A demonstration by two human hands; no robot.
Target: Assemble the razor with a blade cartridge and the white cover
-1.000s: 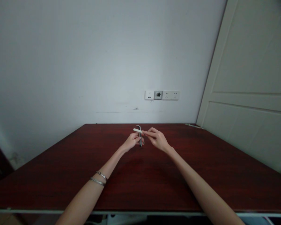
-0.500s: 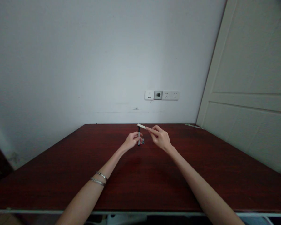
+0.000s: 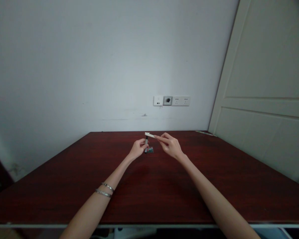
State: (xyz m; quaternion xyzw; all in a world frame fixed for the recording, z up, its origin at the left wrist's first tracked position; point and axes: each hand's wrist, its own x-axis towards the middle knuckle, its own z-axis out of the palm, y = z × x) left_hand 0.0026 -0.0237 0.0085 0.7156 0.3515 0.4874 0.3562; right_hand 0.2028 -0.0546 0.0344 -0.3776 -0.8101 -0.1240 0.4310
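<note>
My left hand (image 3: 138, 149) is closed, its fingers pinching a slim grey-and-black stick (image 3: 146, 146) that stands nearly upright above the table. In my right hand (image 3: 170, 146), also closed, is a thin white stick (image 3: 150, 135) held almost level and pointing left. Its far end meets or overlaps the dark top of the grey-and-black stick; whether they touch I cannot tell. Just right of the left fingertips, on the tabletop, lies a small clear pack (image 3: 150, 150) with something greenish inside, too small to make out.
A dark red wooden table (image 3: 149, 192) spreads beneath both arms and reaches back to a pale wall. Sockets (image 3: 180, 101) sit on that wall. A pale panelled door (image 3: 264, 132) stands along the right side, with a flat strip (image 3: 205, 133) at the table's back right corner.
My left hand and the grey-and-black stick have shifted slightly left, uncovering more of the clear pack. The white stick's tip has moved a little left and down.
</note>
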